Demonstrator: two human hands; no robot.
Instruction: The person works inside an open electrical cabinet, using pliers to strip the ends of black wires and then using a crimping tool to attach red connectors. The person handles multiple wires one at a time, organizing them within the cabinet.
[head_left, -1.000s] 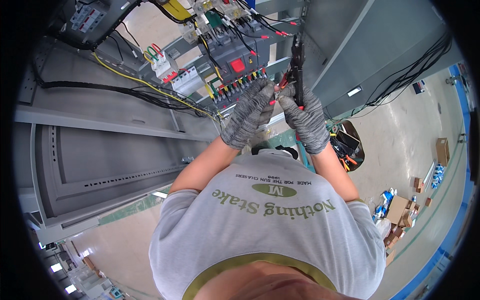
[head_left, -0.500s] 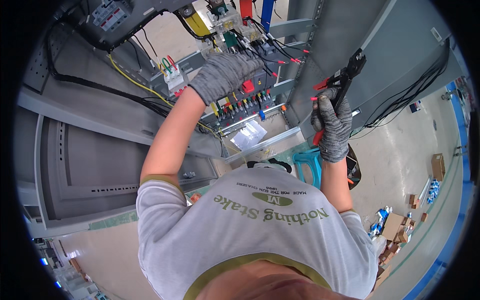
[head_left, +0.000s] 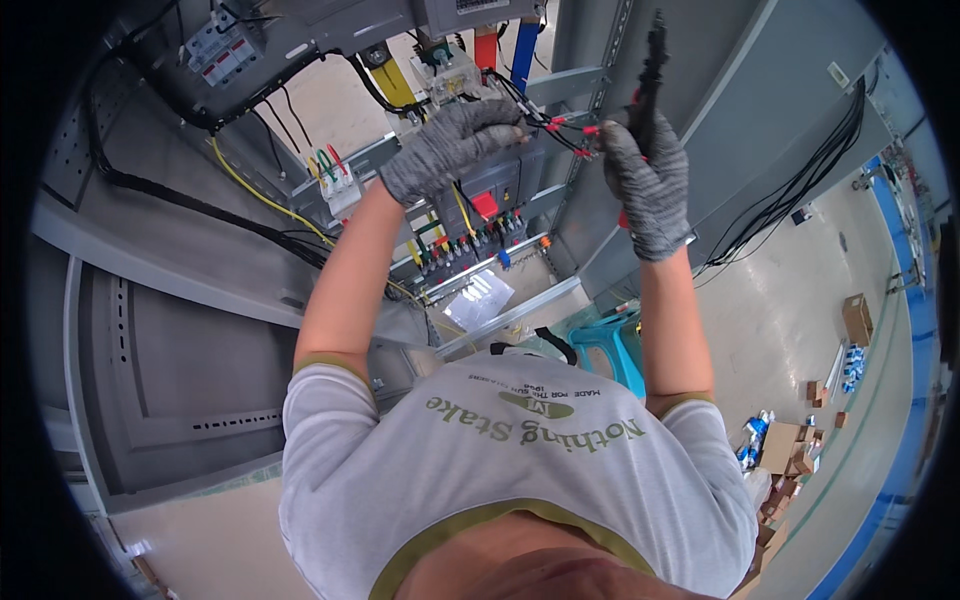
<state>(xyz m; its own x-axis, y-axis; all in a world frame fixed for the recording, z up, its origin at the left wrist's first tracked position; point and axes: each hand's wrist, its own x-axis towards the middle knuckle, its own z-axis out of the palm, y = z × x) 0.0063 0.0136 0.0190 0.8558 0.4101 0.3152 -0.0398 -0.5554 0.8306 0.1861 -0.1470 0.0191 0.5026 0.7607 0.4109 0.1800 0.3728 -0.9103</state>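
**Both gloved hands up at the breaker, wires in one and a tool in the other**

I take the dark breaker block (head_left: 500, 185) with the red tab, in the middle of the open cabinet, as my landmark. My left hand (head_left: 450, 145), in a grey knit glove, sits just above and left of it, fingers curled over a bunch of thin black wires (head_left: 535, 112) that run off to the right. The wires end in red sleeves (head_left: 570, 125) just right of the block's top edge. I cannot tell how firmly the fingers pinch them.

My right hand (head_left: 650, 185), gloved the same, is right of the block and clenched around a black hand tool (head_left: 648, 75) with red on its grip. The tool points upward, its tip well above the block, and the red sleeves lie just beside its handle.

Below the block runs a row of small coloured terminals (head_left: 470, 250). Left of it a yellow wire (head_left: 255, 190) curves beside a thick black cable (head_left: 190, 200). Below and right of the block, on the floor, stands a teal plastic stool (head_left: 610, 345).
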